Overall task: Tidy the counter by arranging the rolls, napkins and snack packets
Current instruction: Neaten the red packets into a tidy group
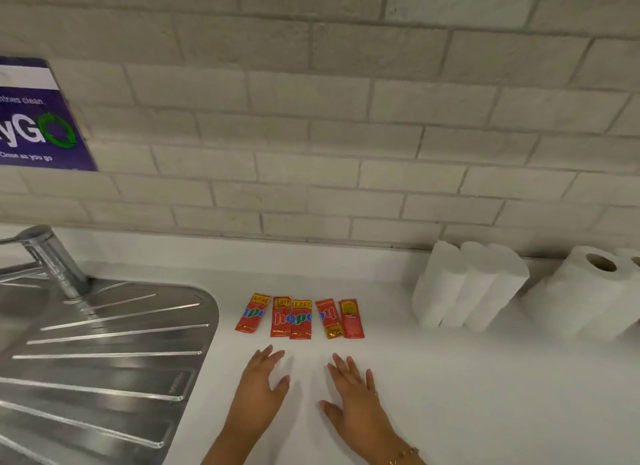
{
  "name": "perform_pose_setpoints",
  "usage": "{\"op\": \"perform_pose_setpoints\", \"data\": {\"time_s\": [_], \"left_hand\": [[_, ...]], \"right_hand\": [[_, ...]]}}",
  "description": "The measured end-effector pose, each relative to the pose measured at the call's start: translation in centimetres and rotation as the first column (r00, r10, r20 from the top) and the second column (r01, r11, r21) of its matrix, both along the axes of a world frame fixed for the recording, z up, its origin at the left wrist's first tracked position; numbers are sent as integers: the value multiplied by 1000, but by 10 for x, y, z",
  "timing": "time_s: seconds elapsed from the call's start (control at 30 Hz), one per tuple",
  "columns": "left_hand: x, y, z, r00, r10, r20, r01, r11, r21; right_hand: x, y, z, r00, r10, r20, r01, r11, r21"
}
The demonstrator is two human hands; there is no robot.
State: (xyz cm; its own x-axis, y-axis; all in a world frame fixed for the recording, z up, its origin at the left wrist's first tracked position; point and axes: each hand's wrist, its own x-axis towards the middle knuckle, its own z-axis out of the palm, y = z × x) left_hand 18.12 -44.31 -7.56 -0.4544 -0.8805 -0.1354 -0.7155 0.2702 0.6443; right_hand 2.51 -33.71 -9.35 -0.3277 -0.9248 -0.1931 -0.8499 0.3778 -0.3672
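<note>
Several red snack packets (300, 318) lie side by side in a row on the white counter (467, 378), long sides toward me. My left hand (258, 392) and my right hand (356, 405) hover flat just in front of the row, fingers spread, holding nothing. Three white napkin stacks (467, 286) stand upright together against the wall at the right. Beside them, at the far right, paper rolls (588, 291) stand upright, one with its brown core showing; the frame's edge cuts off the furthest roll.
A steel drainboard (104, 353) with ridges fills the left side, and a chrome tap (52, 256) rises at its back. A pale brick-tile wall (329, 135) backs the counter, with a purple sign (34, 125) on it at the left.
</note>
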Motion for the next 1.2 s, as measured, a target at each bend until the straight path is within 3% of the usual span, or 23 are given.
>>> {"op": "perform_pose_setpoints", "data": {"time_s": [0.13,0.3,0.43,0.57,0.83,0.9,0.97,1.1,1.2], "left_hand": [[3,-33,-8,984,-163,78,168,983,-71],[-18,-58,-19,931,-298,213,334,928,-162],[-28,-66,-22,898,-331,289,394,898,-195],[-35,-71,-29,857,-361,369,430,894,-123],[-71,-64,-35,822,-416,388,494,861,-122],[-84,-61,-36,829,-423,366,508,843,-177],[-92,-59,-30,840,-371,395,515,775,-366],[-113,-58,-13,740,-439,509,631,715,-301],[-119,-56,-4,746,-397,535,605,739,-296]], "right_hand": [[-3,-21,4,988,48,-148,-46,999,17],[-25,-50,14,972,96,-214,-94,995,22],[-35,-72,14,978,123,-167,-117,992,42],[-39,-74,3,992,106,-67,-103,993,53],[-70,-62,-3,1000,-13,-23,13,999,29],[-77,-61,-6,999,-35,-6,35,999,12],[-83,-62,-8,999,-52,4,52,999,0],[-88,-66,-12,998,-65,-25,64,998,-23],[-90,-70,-11,996,-57,-63,56,998,-13]]}}
